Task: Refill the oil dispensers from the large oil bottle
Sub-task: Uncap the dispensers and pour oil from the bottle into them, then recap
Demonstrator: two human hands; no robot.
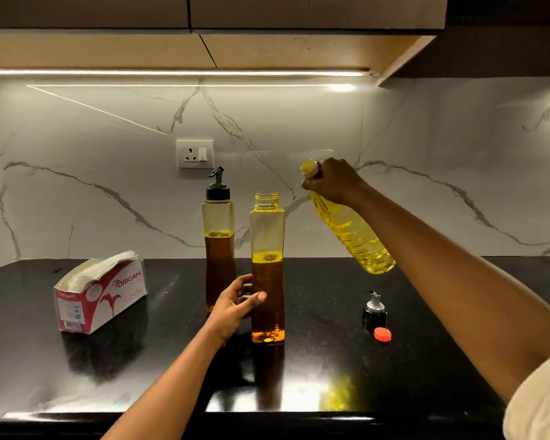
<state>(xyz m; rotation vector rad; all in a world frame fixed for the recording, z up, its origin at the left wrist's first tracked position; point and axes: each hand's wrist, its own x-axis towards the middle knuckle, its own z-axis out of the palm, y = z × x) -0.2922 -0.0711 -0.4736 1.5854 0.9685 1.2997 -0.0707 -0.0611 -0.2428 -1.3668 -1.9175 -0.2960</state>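
Black table nearest, left grip was curled round the open dispenser standing on it, right grip clasped the large oil bottle near its neck, tilted in the air.

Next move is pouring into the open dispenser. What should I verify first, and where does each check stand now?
1. Clear square dispenser uncapped: ok.
2. Left hand steadying it: ok, fingers curled round its lower body.
3. Right hand gripping the large yellow oil bottle: ok, round the neck.
4. Bottle mouth over the dispenser mouth: not ok, it is up and to the right.
5. Room in the dispenser: ok, oil about halfway up.
6. Small red cap and black-and-silver pourer out of the way: ok, on the black counter to the right.
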